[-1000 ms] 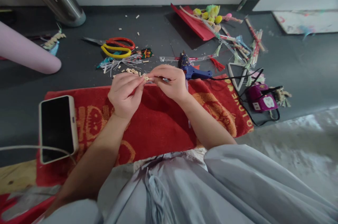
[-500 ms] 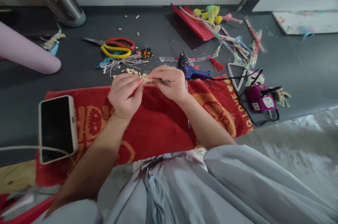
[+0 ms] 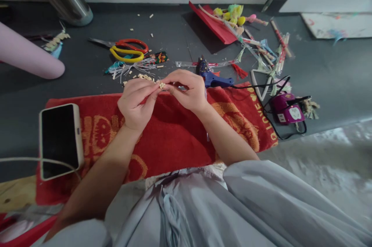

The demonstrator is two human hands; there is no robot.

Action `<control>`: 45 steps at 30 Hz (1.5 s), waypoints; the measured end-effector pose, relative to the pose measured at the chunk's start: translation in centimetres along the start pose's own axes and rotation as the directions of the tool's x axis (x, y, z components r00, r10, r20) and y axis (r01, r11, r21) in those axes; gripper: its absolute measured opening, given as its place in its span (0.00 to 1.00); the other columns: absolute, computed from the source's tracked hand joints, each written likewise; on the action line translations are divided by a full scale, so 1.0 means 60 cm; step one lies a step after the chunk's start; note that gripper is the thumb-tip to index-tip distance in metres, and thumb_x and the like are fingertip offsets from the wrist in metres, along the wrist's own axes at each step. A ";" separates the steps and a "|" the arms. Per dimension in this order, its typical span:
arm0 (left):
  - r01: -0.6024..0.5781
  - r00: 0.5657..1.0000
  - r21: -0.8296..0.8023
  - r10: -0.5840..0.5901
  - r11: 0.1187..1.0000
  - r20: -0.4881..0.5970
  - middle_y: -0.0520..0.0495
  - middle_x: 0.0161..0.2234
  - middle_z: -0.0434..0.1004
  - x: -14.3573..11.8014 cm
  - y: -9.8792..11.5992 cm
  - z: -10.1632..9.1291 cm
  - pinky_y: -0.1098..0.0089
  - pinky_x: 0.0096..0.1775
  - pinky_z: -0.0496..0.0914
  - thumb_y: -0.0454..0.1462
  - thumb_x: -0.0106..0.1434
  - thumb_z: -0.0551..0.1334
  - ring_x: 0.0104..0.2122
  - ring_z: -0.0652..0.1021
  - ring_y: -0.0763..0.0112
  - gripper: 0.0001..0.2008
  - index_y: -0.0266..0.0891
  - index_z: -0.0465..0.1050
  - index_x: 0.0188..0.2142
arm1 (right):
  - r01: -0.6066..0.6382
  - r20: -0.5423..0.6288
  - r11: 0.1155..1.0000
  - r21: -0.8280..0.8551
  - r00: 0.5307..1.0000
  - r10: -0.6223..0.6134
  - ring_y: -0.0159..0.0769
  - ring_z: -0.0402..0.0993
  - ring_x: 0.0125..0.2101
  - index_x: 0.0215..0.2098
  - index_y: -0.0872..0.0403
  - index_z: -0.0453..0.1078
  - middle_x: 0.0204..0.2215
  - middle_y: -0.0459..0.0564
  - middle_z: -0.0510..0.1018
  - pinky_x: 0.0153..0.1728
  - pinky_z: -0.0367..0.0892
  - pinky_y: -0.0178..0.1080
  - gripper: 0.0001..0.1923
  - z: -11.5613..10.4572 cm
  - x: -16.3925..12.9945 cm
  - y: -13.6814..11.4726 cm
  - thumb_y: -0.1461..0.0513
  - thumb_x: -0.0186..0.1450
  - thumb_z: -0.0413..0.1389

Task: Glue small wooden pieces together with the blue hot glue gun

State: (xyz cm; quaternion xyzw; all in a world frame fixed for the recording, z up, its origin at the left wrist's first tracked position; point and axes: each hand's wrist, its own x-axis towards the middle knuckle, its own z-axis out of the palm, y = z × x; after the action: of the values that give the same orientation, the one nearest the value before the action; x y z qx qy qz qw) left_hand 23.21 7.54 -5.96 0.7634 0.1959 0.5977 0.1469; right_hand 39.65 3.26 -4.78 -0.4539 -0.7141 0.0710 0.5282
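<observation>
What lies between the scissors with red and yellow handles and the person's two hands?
In the head view, loose white threads and small beige beads lie on the dark grey surface between them.

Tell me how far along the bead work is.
Done: cannot tell; any finished string is hidden. In hand: left hand and right hand meet fingertip to fingertip, pinching a small pale bead over the red towel. Left: loose pale beads remain scattered near the scissors.
</observation>
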 end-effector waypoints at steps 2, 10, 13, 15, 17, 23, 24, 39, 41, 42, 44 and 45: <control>-0.017 1.000 -0.008 0.017 1.000 -0.008 0.51 0.33 0.82 0.001 0.002 -0.001 0.63 0.40 0.75 0.34 0.59 0.67 0.35 0.81 0.68 0.08 0.47 0.79 0.39 | 0.010 -0.002 1.000 -0.004 1.000 -0.010 0.29 0.76 0.34 0.37 0.54 0.75 0.31 0.46 0.80 0.37 0.72 0.35 0.14 0.000 -0.001 -0.001 0.53 0.69 0.54; -0.070 0.997 0.048 0.071 0.996 -0.008 0.52 0.32 0.81 0.001 0.008 -0.003 0.65 0.40 0.74 0.36 0.60 0.66 0.35 0.80 0.69 0.07 0.47 0.78 0.39 | 0.040 -0.014 0.998 0.056 0.999 -0.040 0.29 0.76 0.34 0.37 0.54 0.74 0.32 0.47 0.79 0.40 0.71 0.37 0.14 0.003 -0.005 -0.001 0.54 0.69 0.53; -0.014 1.000 0.080 0.013 0.997 0.020 0.51 0.32 0.81 -0.004 0.010 -0.003 0.64 0.41 0.73 0.39 0.62 0.65 0.36 0.79 0.68 0.04 0.46 0.78 0.36 | 0.058 -0.019 0.993 0.102 0.998 -0.056 0.30 0.76 0.34 0.37 0.55 0.75 0.32 0.48 0.79 0.40 0.71 0.36 0.14 0.002 -0.005 0.001 0.53 0.68 0.54; 0.035 0.999 0.102 -0.039 0.994 0.038 0.50 0.31 0.81 -0.007 0.009 -0.003 0.62 0.42 0.73 0.41 0.63 0.64 0.36 0.79 0.67 0.05 0.45 0.78 0.34 | 0.047 -0.014 0.994 0.100 0.999 -0.046 0.30 0.76 0.34 0.36 0.54 0.75 0.31 0.48 0.79 0.39 0.71 0.36 0.15 0.002 -0.005 0.001 0.52 0.67 0.55; 0.078 0.995 0.134 -0.086 0.988 0.053 0.50 0.30 0.80 -0.009 0.008 -0.003 0.60 0.42 0.73 0.43 0.63 0.63 0.35 0.79 0.66 0.07 0.45 0.78 0.33 | 0.008 0.002 0.997 0.074 1.000 -0.008 0.30 0.76 0.33 0.35 0.54 0.76 0.30 0.47 0.79 0.39 0.71 0.36 0.16 0.002 -0.004 0.001 0.51 0.67 0.55; 0.165 0.984 0.130 -0.172 0.978 0.043 0.49 0.31 0.80 -0.004 0.007 -0.002 0.61 0.42 0.73 0.45 0.64 0.62 0.35 0.79 0.67 0.09 0.45 0.77 0.33 | -0.072 0.019 0.997 0.038 0.997 0.071 0.29 0.76 0.33 0.36 0.53 0.77 0.31 0.48 0.81 0.37 0.72 0.35 0.16 0.003 0.000 -0.001 0.50 0.67 0.55; 0.165 0.985 0.115 -0.170 0.980 0.037 0.50 0.31 0.80 -0.003 0.007 -0.003 0.61 0.42 0.73 0.44 0.63 0.62 0.34 0.79 0.68 0.08 0.45 0.77 0.34 | -0.079 0.025 0.996 0.035 0.997 0.078 0.29 0.77 0.33 0.36 0.53 0.77 0.32 0.48 0.81 0.38 0.72 0.35 0.16 0.002 0.000 -0.002 0.51 0.67 0.55; 0.131 0.988 0.162 -0.143 0.978 0.065 0.50 0.31 0.80 0.003 0.006 -0.009 0.63 0.40 0.72 0.42 0.62 0.63 0.34 0.78 0.68 0.05 0.46 0.78 0.35 | -0.070 -0.012 0.997 0.026 0.997 0.071 0.28 0.77 0.33 0.36 0.54 0.77 0.32 0.46 0.82 0.37 0.72 0.33 0.13 0.002 -0.002 -0.007 0.53 0.66 0.57; 0.132 0.985 0.178 -0.149 0.975 0.087 0.50 0.31 0.80 0.006 0.006 -0.010 0.62 0.39 0.73 0.43 0.62 0.63 0.34 0.78 0.68 0.06 0.46 0.78 0.34 | -0.033 -0.005 0.999 0.009 0.999 0.033 0.29 0.77 0.33 0.36 0.53 0.76 0.31 0.47 0.81 0.38 0.73 0.34 0.13 0.000 -0.001 -0.004 0.53 0.67 0.57; 0.130 0.984 0.188 -0.150 0.973 0.098 0.50 0.31 0.80 0.007 0.006 -0.011 0.62 0.38 0.73 0.43 0.63 0.63 0.33 0.79 0.68 0.06 0.46 0.78 0.34 | -0.023 0.003 1.000 -0.001 1.000 0.023 0.30 0.77 0.33 0.36 0.53 0.76 0.31 0.47 0.81 0.39 0.73 0.36 0.13 -0.001 0.000 -0.003 0.53 0.67 0.56; 0.100 0.987 0.183 -0.121 0.978 0.106 0.51 0.30 0.81 0.008 0.006 -0.012 0.62 0.37 0.74 0.42 0.63 0.63 0.33 0.79 0.69 0.06 0.47 0.77 0.33 | -0.012 0.022 1.000 -0.017 1.000 0.012 0.31 0.77 0.35 0.37 0.53 0.76 0.32 0.48 0.80 0.41 0.73 0.38 0.13 -0.001 0.000 0.000 0.53 0.68 0.54; 0.079 0.990 0.170 -0.098 0.982 0.106 0.52 0.30 0.81 0.009 0.007 -0.012 0.62 0.37 0.74 0.42 0.63 0.62 0.33 0.79 0.69 0.05 0.47 0.77 0.33 | -0.008 0.027 1.000 -0.023 1.000 0.009 0.32 0.77 0.35 0.37 0.53 0.76 0.32 0.48 0.80 0.42 0.73 0.39 0.13 -0.001 0.000 0.001 0.53 0.69 0.54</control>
State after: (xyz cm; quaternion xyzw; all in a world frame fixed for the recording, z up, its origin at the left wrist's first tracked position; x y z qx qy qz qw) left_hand 22.66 7.43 -5.14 0.7963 0.2699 0.5278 0.1205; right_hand 39.75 3.26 -4.77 -0.4619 -0.7200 0.0715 0.5130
